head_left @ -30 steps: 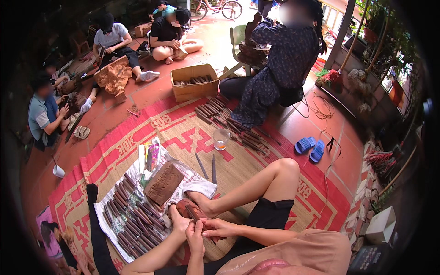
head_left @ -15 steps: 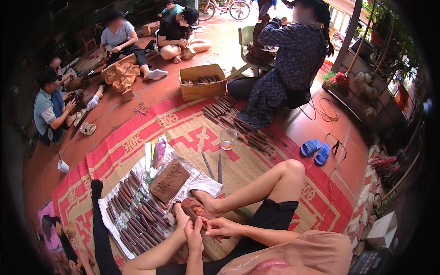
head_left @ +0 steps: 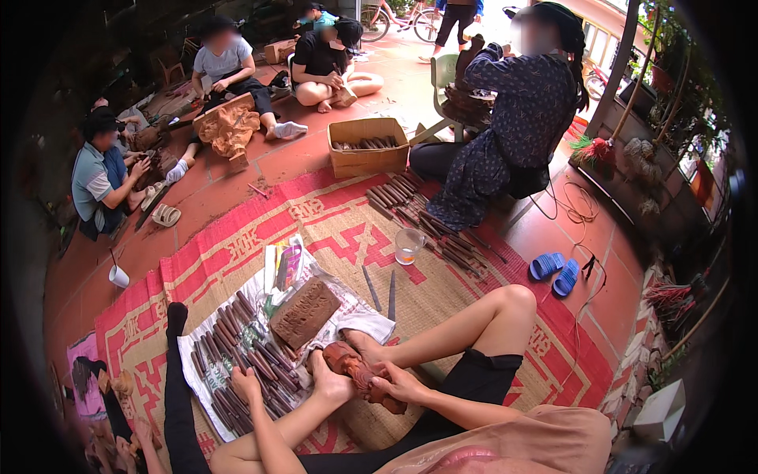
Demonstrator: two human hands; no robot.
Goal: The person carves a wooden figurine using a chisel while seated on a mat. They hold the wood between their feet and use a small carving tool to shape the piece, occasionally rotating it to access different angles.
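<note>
A reddish-brown carved wooden figure (head_left: 353,368) lies between my bare feet, tilted toward me. My right hand (head_left: 400,385) is closed around its lower part. My left hand (head_left: 247,386) is away from the carving, over several rows of wood-handled carving tools (head_left: 260,359), its fingers stretched out among the handles. Whether it touches one tool is too small to tell. The tools lie side by side on a white printed cloth (head_left: 189,351). Just beyond them, a brown rectangular block (head_left: 305,313) rests on the cloth.
Two dark narrow blades (head_left: 392,295) and a clear cup (head_left: 408,246) sit on the patterned mat (head_left: 332,201). More tools (head_left: 450,245) lie near a person in dark patterned clothes. A cardboard box (head_left: 369,161) holds similar tools. Blue slippers (head_left: 554,272) are at right. Other people sit working beyond.
My left hand has left the carving and moved left, over the tool rows. My right hand now grips the figure, which shows more fully. The whole view has shifted slightly.
</note>
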